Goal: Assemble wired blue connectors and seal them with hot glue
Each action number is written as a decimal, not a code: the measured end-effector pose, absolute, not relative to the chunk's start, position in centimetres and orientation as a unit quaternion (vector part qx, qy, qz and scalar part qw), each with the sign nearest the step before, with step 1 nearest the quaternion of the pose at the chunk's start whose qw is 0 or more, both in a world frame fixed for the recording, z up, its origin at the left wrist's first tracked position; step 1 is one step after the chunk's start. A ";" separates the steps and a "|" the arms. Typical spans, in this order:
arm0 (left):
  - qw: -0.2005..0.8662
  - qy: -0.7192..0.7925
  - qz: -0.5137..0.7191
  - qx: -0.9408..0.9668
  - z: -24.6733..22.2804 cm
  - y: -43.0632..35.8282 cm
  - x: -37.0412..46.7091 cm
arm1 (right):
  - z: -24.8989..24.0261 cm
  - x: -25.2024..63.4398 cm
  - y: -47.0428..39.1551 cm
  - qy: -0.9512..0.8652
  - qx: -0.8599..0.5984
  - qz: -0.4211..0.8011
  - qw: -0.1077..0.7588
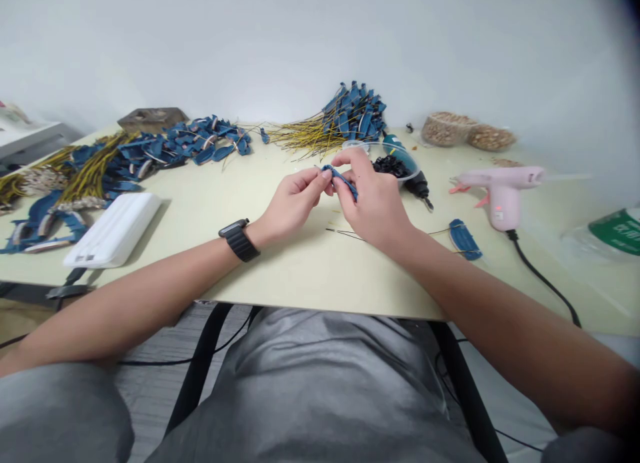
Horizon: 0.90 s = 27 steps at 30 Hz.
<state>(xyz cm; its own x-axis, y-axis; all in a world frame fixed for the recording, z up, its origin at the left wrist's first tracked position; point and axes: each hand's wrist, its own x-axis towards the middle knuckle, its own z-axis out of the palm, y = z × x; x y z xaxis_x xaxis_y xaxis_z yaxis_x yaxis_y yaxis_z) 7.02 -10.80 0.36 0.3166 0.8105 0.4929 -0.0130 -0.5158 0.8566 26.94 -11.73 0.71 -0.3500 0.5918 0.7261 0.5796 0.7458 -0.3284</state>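
Over the middle of the table, my left hand (295,199) pinches one end of a small blue piece (345,179) between thumb and fingers. My right hand (373,193) grips the same piece from the other side, its index finger bent above it. Most of the piece is hidden by my fingers. A thin dark wire (345,233) lies on the table just below my right hand. To the right, near my forearm, rests another flat blue piece (465,239) with thin wires at it. Behind my right hand is a clear plastic bowl (411,157) with black bits in it.
A pink glue gun (503,186) with a black cord stands at the right, near a green-labelled bottle (617,231). Bundled blue pieces (355,113) on yellow stems lie at the back. A white power bank (115,229) sits left. A green and black power tool (419,186) lies behind my right hand.
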 end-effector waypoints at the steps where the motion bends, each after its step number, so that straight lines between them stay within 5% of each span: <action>1: 0.419 0.279 0.507 0.699 0.5 -10.8 7.0 | 0.6 27.0 -11.6 -0.823 -0.357 0.007 0.442; 27: 0.561 0.335 0.462 0.600 2.5 -12.2 7.5 | 0.5 27.5 -10.9 -0.825 -0.364 0.038 0.431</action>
